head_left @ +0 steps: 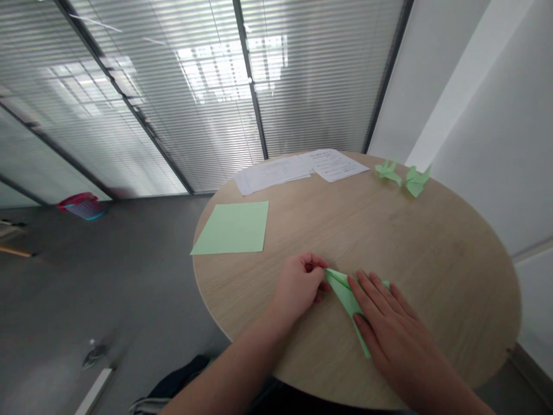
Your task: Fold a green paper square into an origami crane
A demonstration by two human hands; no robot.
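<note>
A partly folded sheet of green paper (347,298) lies on the round wooden table (449,242), close to its front edge. At the paper's far left corner, my left hand (303,283) pinches the tip between thumb and forefinger. My right hand (384,314) rests flat on the folded paper with its fingers stretched out, covering much of its right side. One narrow point of the paper shows below the right hand's thumb.
A square green sheet (237,226) lies at the table's left. Printed white pages (276,172) sit along the far edge. Two folded green paper figures (389,171) (417,181) stand at the back right. A red and blue basket (83,206) is on the floor.
</note>
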